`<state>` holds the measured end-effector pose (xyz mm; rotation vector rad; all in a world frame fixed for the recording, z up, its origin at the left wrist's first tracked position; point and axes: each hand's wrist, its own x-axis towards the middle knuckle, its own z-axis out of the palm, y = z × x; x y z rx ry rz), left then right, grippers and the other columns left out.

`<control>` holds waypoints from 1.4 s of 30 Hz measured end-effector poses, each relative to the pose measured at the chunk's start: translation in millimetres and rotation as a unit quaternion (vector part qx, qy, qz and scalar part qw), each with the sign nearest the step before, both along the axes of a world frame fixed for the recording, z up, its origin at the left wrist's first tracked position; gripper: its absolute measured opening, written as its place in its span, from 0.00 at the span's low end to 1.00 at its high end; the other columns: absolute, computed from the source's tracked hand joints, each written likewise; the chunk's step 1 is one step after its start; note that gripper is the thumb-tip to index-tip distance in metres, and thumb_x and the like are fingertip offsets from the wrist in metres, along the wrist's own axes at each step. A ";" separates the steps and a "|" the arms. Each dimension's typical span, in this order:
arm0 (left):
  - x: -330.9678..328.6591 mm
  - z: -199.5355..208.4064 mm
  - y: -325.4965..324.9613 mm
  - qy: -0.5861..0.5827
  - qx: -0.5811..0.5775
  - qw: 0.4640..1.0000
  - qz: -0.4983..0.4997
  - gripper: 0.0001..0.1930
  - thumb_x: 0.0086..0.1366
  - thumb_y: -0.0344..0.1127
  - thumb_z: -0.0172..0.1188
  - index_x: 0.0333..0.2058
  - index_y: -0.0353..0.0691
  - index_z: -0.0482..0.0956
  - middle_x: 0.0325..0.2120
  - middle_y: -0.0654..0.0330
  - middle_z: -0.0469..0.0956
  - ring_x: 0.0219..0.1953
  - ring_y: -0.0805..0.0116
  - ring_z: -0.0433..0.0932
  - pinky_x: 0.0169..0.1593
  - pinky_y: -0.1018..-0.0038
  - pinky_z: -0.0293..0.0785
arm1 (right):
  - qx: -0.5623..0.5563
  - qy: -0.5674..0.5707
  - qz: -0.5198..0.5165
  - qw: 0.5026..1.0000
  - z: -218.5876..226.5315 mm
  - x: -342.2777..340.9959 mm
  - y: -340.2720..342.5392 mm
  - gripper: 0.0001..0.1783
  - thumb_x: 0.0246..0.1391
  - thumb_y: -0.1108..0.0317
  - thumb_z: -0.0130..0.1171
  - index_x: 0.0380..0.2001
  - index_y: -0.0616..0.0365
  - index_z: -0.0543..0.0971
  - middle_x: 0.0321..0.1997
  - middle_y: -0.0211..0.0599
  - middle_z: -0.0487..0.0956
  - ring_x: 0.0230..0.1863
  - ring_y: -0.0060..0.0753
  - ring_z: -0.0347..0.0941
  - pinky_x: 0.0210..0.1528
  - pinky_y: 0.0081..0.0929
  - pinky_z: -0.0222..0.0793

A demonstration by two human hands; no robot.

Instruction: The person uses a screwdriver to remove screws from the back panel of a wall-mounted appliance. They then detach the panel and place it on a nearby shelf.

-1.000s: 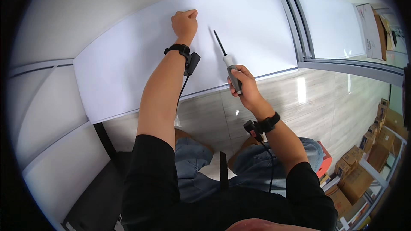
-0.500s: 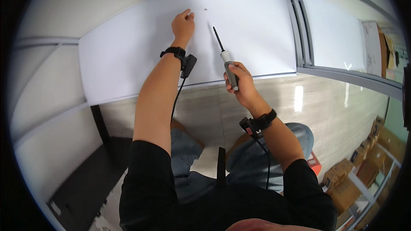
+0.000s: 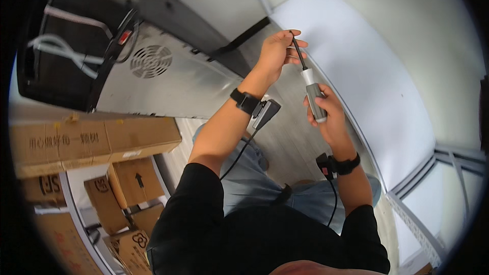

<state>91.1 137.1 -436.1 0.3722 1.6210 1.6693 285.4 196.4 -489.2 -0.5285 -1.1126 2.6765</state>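
"Where is the screwdriver (image 3: 307, 77)?"

"Up in the air, over the floor (image 3: 288, 142), just beside the long edge of the white table (image 3: 377, 71). The right hand (image 3: 332, 113) has its fingers curled around the fat grey handle."

"And the left hand (image 3: 276, 53)?"

"It's up by the tip. The thumb and first finger are close together there, and the other fingers are a bit spread. I can't tell if they pinch the tip, or hold some tiny thing against it."

"Which way does it point?"

"Away from the person's tummy and a little to their left. It's one long straight line on a slant: the handle is the near end, the thin dark rod is the far end. From where I stand, I can't tell if the tip dips or lifts."

"What could go wrong?"

"I think the tip could poke those left fingers, if the right hand pushed or jerked. If there is something tiny in them, it could drop, because there's no table right under them, and it might roll off and hide."

"What's that dark speck (image 3: 402, 95) on the table?"

"Too small for me to tell. Neither hand is touching it."
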 end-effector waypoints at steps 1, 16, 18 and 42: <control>1.6 6.9 -18.5 -0.001 0.014 1.000 0.024 0.16 0.72 0.37 0.40 0.50 0.34 0.70 0.37 0.55 0.80 0.31 0.69 0.80 0.34 0.77 0.74 | 0.018 0.006 0.029 0.999 8.3 -2.4 -7.3 0.21 0.56 0.66 0.50 0.52 0.62 0.66 0.34 0.40 0.76 0.19 0.24 0.68 0.19 0.21 0.58; -39.1 43.0 -158.9 0.005 0.153 0.979 0.134 0.19 0.72 0.38 0.43 0.51 0.29 0.69 0.34 0.51 0.81 0.29 0.67 0.81 0.31 0.78 0.79 | 0.118 0.048 0.122 0.984 68.2 -59.6 -106.2 0.27 0.56 0.67 0.49 0.58 0.62 0.61 0.33 0.45 0.77 0.18 0.23 0.67 0.20 0.20 0.63; -43.7 42.8 -162.1 -0.004 0.164 0.978 0.127 0.18 0.72 0.37 0.43 0.51 0.28 0.70 0.34 0.51 0.81 0.29 0.67 0.82 0.31 0.78 0.79 | 0.106 0.068 0.110 0.986 67.6 -62.9 -113.9 0.27 0.56 0.67 0.48 0.58 0.62 0.61 0.33 0.47 0.77 0.17 0.24 0.67 0.19 0.20 0.63; -46.8 46.3 -169.9 -0.044 0.187 0.977 0.097 0.17 0.71 0.36 0.45 0.50 0.28 0.71 0.31 0.52 0.80 0.29 0.67 0.82 0.30 0.79 0.80 | 0.068 0.029 0.165 0.983 95.0 -67.0 -108.5 0.27 0.56 0.71 0.52 0.58 0.58 0.59 0.34 0.41 0.75 0.23 0.22 0.71 0.20 0.16 0.63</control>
